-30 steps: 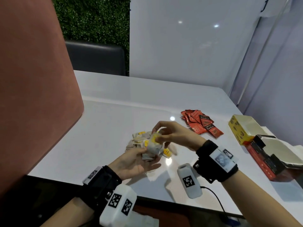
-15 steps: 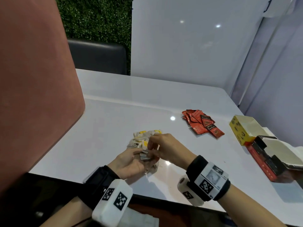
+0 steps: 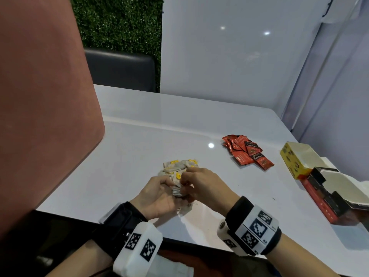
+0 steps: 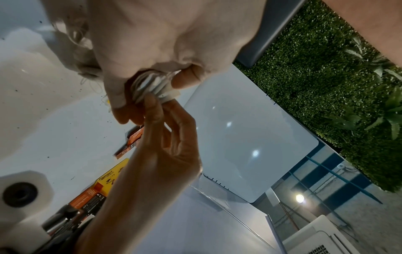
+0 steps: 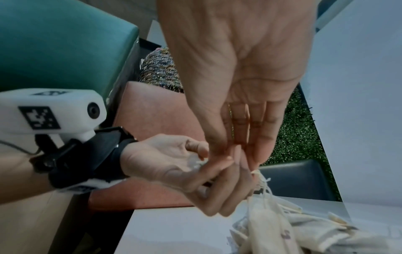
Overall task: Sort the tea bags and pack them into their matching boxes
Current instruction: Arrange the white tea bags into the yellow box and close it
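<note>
My left hand [image 3: 168, 184] grips a small stack of white tea bags [image 3: 177, 189] with yellow tags, held just above the table's near edge. In the left wrist view the stack [image 4: 152, 82] sits edge-on between the thumb and fingers. My right hand [image 3: 184, 177] pinches a bag at the top of that stack, and its fingers [image 4: 155, 110] touch the stack's end. More white bags [image 3: 179, 164] lie in a loose pile just beyond the hands. Red tea sachets [image 3: 246, 152] lie to the right. An open yellow box [image 3: 295, 158] and an open red box [image 3: 319, 198] stand at the far right.
The white table [image 3: 139, 140] runs back to a white wall panel. A large reddish chair back [image 3: 40, 116] stands close on the left, with a dark seat [image 3: 119, 70] behind the table. Strings trail from the bags [image 5: 282, 228] lying on the table.
My right hand carried a white tea bag down and toward me onto the stack in my left hand. Both hands now sit closer together and lower, nearer the table edge.
</note>
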A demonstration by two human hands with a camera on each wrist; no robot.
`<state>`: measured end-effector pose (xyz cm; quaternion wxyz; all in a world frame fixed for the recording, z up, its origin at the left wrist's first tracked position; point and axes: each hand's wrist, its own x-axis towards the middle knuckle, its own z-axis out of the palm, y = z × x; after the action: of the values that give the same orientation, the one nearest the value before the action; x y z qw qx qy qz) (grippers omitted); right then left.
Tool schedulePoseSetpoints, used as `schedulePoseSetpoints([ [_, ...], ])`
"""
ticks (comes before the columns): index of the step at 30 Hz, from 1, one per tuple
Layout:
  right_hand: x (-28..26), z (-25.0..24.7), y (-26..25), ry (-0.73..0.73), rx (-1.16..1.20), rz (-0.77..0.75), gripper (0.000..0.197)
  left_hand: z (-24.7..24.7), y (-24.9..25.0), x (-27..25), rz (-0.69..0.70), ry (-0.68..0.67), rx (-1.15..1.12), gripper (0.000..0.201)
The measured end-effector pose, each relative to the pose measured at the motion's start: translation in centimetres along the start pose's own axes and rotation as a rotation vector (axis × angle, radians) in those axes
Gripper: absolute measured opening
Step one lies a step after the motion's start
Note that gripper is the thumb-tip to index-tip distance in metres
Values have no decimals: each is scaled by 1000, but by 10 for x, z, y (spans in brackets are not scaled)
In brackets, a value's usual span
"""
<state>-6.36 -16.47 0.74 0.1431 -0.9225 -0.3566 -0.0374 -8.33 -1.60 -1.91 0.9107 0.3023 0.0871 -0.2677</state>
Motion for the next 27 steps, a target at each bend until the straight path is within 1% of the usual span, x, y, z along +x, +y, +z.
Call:
schedulePoseSetpoints([
  [5, 1, 0, -1, 1, -14, -28, 14, -1, 0, -3, -14, -49, 21, 37],
  [8, -1, -1, 1, 54, 20, -48, 13, 1, 1, -5, -34, -94, 18, 37],
  [10, -3, -1, 0, 74, 37, -70, 12, 0, 2, -5, -38, -90, 27, 38],
  [14, -5, 2, 2, 28, 51, -126, 12, -4, 2, -2, -23, -34, 106, 26],
  [16, -3, -1, 10, 78, 157, -112, 11, -3, 5, -4, -40, -7, 99, 23],
  [18, -2, -3, 23, 164, 335, 3, 12, -2, 17, -8, -75, 13, 89, 22],
  [19, -1, -3, 30, 173, 416, 73, 16, 0, 24, -10, -93, 13, 83, 23],
  [20, -1, -2, 37, 130, 479, 140, 23, 3, 31, -12, -104, 10, 84, 31],
  [21, -2, 0, 41, 55, 530, 188, 32, 7, 38, -14, -115, 5, 98, 41],
  [22, -3, 4, 44, -14, 583, 217, 41, 12, 45, -17, -125, -7, 134, 46],
  [23, -3, 8, 45, -56, 646, 230, 48, 20, 52, -20, -141, -28, 175, 45],
  [25, -4, 15, 38, -75, 823, 246, 56, 35, 62, -26, -173, -97, 257, 42],
  [27, -4, 19, 29, -84, 1078, 254, 58, 47, 71, -30, -180, -128, 290, 44],
])
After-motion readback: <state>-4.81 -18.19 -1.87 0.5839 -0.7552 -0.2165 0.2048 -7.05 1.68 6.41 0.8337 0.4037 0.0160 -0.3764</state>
